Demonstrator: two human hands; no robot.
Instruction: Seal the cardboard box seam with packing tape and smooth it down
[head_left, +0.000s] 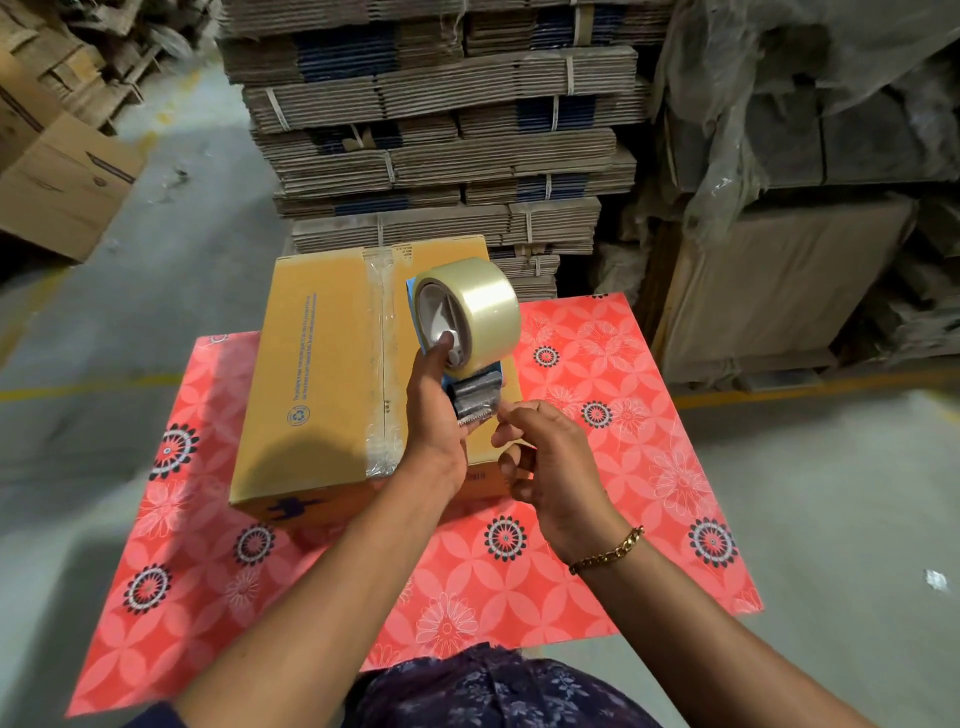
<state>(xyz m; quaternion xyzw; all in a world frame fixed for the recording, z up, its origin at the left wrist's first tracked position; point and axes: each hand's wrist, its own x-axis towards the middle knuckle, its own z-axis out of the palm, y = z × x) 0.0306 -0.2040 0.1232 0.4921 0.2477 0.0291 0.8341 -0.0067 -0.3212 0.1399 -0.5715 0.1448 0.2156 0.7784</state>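
Note:
A shut yellow-brown cardboard box (317, 374) lies on a red flowered table (597, 467). Clear tape (382, 364) runs along its centre seam from the far edge over the near edge. My left hand (434, 415) grips a blue tape dispenser (475, 389) above the box's right half, thumb on the hub of its clear tape roll (478, 312). My right hand (545, 462), wearing a gold bracelet, pinches at the toothed blade end of the dispenser with thumb and forefinger. Whether a tape end is between those fingers cannot be told.
Bundled stacks of flat cardboard (441, 130) rise just behind the table. Plastic-wrapped cartons (805, 182) stand at the right and loose boxes (57, 176) lie at the left on a grey concrete floor (857, 493) with yellow lines.

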